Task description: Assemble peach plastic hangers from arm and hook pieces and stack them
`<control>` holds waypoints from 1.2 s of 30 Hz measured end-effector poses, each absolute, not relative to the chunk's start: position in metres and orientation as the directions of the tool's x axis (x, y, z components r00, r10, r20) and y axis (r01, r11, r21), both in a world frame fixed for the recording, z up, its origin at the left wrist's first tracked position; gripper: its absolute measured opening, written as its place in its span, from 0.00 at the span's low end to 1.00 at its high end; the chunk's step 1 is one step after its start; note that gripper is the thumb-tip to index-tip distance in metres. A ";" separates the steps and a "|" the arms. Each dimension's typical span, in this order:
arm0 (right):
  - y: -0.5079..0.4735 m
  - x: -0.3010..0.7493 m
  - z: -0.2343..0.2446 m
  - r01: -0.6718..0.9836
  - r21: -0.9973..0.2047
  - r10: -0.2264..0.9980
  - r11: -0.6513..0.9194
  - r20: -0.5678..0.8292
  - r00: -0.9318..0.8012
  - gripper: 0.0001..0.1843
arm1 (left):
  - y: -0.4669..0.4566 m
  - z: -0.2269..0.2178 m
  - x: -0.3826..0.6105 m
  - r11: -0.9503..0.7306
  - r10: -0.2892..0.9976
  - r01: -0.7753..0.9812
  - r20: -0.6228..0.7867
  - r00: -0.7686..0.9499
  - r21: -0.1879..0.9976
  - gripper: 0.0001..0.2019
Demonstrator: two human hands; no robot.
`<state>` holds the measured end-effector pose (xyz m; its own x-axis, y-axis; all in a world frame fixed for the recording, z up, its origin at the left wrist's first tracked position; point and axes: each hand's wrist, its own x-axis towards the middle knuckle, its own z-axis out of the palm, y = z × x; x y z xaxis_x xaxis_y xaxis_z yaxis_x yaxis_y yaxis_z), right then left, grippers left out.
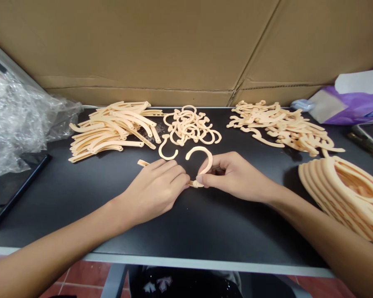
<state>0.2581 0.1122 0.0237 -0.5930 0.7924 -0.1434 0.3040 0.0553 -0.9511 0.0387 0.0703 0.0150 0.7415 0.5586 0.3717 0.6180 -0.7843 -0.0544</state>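
My left hand (157,186) lies over a peach plastic hanger arm (142,162), its fingers closed on the piece; only the arm's far tip shows beyond my knuckles. My right hand (233,176) pinches the stem of a peach plastic hook (199,154), whose curved top arches above my fingers. Both hands meet at the middle of the black table (205,223), where the hook's base touches the end of the arm. A single loose hook (166,150) lies just beyond my left hand.
At the back lie a heap of hanger arms (112,128), a pile of hooks (191,124) and a heap of shaped pieces (282,126). Stacked assembled hangers (345,194) sit right. Clear plastic wrap (15,120) is left, a purple packet (351,105) right, cardboard (186,45) behind.
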 end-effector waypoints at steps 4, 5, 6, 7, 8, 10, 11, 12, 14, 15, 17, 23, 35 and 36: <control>0.113 0.260 0.026 0.271 -0.962 0.760 0.038 -0.148 -0.632 0.04 | 0.069 0.015 0.038 -0.775 0.578 0.630 0.340 0.742 -0.058 0.09; 0.113 0.260 0.026 0.269 -0.962 0.757 0.040 -0.146 -0.637 0.04 | 0.069 0.016 0.038 -0.774 0.579 0.630 0.336 0.743 -0.058 0.08; 0.113 0.260 0.027 0.271 -0.962 0.756 0.044 -0.145 -0.638 0.05 | 0.069 0.016 0.038 -0.775 0.579 0.629 0.332 0.745 -0.059 0.08; 0.113 0.260 0.027 0.277 -0.960 0.756 0.049 -0.146 -0.638 0.05 | 0.069 0.016 0.037 -0.777 0.577 0.627 0.329 0.747 -0.060 0.08; 0.113 0.261 0.028 0.286 -0.957 0.757 0.053 -0.148 -0.636 0.05 | 0.069 0.016 0.037 -0.778 0.575 0.625 0.330 0.749 -0.062 0.09; 0.112 0.261 0.028 0.306 -0.950 0.759 0.062 -0.154 -0.632 0.05 | 0.069 0.016 0.038 -0.780 0.571 0.623 0.336 0.749 -0.063 0.10; 0.112 0.261 0.028 0.315 -0.947 0.761 0.066 -0.156 -0.629 0.05 | 0.070 0.016 0.038 -0.780 0.570 0.623 0.341 0.748 -0.061 0.10; 0.112 0.261 0.028 0.323 -0.944 0.763 0.071 -0.157 -0.627 0.04 | 0.070 0.016 0.038 -0.781 0.569 0.622 0.345 0.747 -0.059 0.10; 0.112 0.261 0.028 0.339 -0.937 0.766 0.081 -0.159 -0.623 0.05 | 0.070 0.016 0.038 -0.781 0.567 0.622 0.352 0.744 -0.055 0.11; 0.112 0.261 0.027 0.347 -0.934 0.765 0.086 -0.162 -0.623 0.05 | 0.070 0.016 0.038 -0.782 0.567 0.620 0.352 0.745 -0.054 0.10; 0.112 0.262 0.027 0.366 -0.926 0.762 0.097 -0.168 -0.626 0.06 | 0.070 0.016 0.037 -0.784 0.564 0.618 0.351 0.747 -0.054 0.10; 0.112 0.262 0.028 0.406 -0.902 0.764 0.147 -0.157 -0.626 0.05 | 0.070 0.014 0.037 -0.792 0.547 0.607 0.368 0.752 -0.064 0.09; 0.110 0.256 0.030 0.508 -0.828 0.797 0.236 -0.134 -0.588 0.06 | 0.069 0.014 0.039 -0.772 0.531 0.622 0.405 0.745 -0.131 0.09; 0.110 0.256 0.029 0.513 -0.824 0.798 0.240 -0.133 -0.587 0.07 | 0.069 0.014 0.039 -0.769 0.535 0.626 0.404 0.742 -0.132 0.09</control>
<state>0.2557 0.1102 0.0293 -0.5874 0.7982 -0.1332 0.5130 0.2400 -0.8242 0.0391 0.0692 0.0139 0.7422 0.5346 0.4041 0.6256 -0.7690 -0.1315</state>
